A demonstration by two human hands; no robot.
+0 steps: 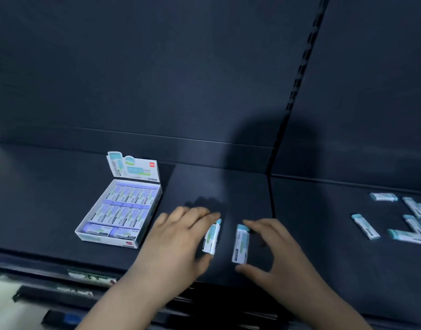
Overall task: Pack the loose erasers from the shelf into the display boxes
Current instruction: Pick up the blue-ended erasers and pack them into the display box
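A white display box (pixel 85 231) with its lid flap up stands on the dark shelf at left, holding rows of sleeved erasers. My left hand (pixel 178 236) grips one white-and-teal eraser (pixel 211 239) between thumb and fingers, just right of the box. My right hand (pixel 278 248) pinches a second eraser (pixel 240 244) by its ends, thumb below and fingers at the top. The two erasers are side by side, a small gap apart, over the shelf. Several loose erasers (pixel 365 226) lie scattered at far right.
The dark shelf (pixel 216 186) has a back wall and a slotted upright (pixel 297 75) dividing two bays. The shelf's front edge (pixel 62 265) carries a price-label strip. Lower shelf rails show below at left.
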